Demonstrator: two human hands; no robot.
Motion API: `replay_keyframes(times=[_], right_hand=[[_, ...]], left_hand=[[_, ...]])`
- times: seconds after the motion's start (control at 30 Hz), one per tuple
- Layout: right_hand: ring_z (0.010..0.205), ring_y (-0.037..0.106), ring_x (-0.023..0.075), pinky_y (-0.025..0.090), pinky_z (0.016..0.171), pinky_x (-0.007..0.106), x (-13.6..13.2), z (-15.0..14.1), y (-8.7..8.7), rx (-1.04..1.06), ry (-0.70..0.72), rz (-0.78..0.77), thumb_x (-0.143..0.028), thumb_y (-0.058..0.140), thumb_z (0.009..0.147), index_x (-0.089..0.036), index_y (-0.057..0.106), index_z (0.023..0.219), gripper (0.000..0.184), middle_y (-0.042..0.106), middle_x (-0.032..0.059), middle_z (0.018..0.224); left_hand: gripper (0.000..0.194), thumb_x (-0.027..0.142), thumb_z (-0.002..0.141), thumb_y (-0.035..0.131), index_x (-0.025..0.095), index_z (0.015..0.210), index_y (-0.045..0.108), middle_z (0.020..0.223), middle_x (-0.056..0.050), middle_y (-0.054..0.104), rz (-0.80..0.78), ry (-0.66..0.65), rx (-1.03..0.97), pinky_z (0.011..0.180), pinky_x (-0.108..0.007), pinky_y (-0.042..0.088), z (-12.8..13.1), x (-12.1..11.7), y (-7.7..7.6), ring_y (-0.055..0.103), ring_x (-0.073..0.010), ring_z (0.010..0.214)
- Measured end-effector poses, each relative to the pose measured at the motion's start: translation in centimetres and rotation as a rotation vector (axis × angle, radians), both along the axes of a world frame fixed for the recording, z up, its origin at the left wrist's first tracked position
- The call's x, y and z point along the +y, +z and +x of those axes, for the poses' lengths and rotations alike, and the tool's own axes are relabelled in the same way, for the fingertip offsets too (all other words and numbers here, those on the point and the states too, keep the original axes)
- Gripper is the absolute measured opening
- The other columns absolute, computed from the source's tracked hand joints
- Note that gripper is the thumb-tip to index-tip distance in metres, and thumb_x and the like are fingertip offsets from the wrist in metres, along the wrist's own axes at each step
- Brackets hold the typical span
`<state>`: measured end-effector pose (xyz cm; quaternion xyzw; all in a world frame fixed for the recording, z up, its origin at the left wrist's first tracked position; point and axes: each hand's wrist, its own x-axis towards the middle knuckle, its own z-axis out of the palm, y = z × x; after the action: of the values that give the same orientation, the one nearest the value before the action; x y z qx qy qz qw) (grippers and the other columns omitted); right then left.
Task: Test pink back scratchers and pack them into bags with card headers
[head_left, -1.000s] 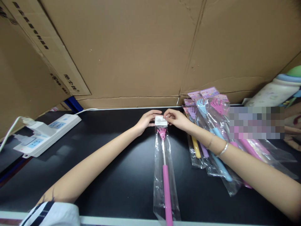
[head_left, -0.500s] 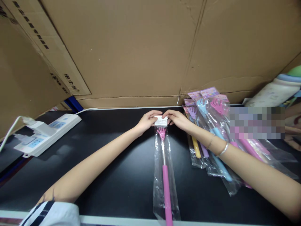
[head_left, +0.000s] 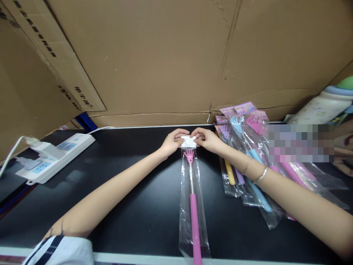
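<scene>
A pink back scratcher (head_left: pixel 194 217) in a clear plastic bag lies lengthwise on the black table, its hand-shaped head pointing away from me. At the bag's far end is a small white printed card (head_left: pixel 188 142). My left hand (head_left: pixel 173 142) pinches the card's left side, thumb on its face. The right side is pinched by my right hand (head_left: pixel 206 140), also with the thumb on the card. Fingertips of both hands curl around the card's far edge, partly out of sight behind it.
To the right lies a pile of bagged back scratchers (head_left: pixel 252 154) in several colours, partly under my right forearm. A white power strip (head_left: pixel 57 158) with plugs sits at the left. Cardboard (head_left: pixel 154 59) walls the back. A pale bottle (head_left: pixel 317 108) and another person's hand (head_left: pixel 343 162) are far right.
My right thumb has come down onto the card's right side, and the right fingers have closed in slightly. The bagged back scratcher stays in the same place.
</scene>
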<state>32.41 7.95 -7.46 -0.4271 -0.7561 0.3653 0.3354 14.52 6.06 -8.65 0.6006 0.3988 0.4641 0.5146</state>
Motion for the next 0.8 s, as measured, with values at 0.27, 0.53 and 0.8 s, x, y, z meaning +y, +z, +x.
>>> replay_keyframes(times=[0.27,0.53,0.8], right_hand=[[0.053,0.057,0.0098,0.048,0.054,0.022,-0.09,-0.13,0.00,-0.002,-0.009,0.023,-0.007,0.053,0.067,-0.018,0.053,0.081,0.018,0.059,-0.0021,0.063],[0.057,0.058,0.0111,0.046,0.058,0.023,-0.44,-0.10,0.05,-0.066,-0.016,0.121,-0.013,0.052,0.071,-0.018,0.053,0.083,0.013,0.061,-0.0010,0.067],[0.060,0.056,0.0114,0.044,0.061,0.023,-0.65,-0.08,0.10,-0.150,0.004,0.209,-0.012,0.053,0.070,-0.019,0.051,0.085,0.017,0.059,-0.0024,0.067]], left_hand=[[0.021,0.003,0.070,0.050,0.014,0.085,0.060,0.088,-0.004,0.067,0.159,0.046,0.015,0.082,-0.027,0.048,0.14,0.05,-0.60,0.063,-0.0146,0.089],[0.019,0.003,0.071,0.050,0.014,0.084,0.059,0.089,-0.005,0.066,0.251,0.072,0.056,0.086,-0.028,0.047,0.12,-0.06,-0.67,0.063,-0.0145,0.089],[0.018,0.005,0.073,0.049,0.014,0.086,0.058,0.092,-0.005,0.066,0.303,0.070,0.109,0.089,-0.028,0.047,0.07,-0.13,-0.77,0.062,-0.0143,0.092]])
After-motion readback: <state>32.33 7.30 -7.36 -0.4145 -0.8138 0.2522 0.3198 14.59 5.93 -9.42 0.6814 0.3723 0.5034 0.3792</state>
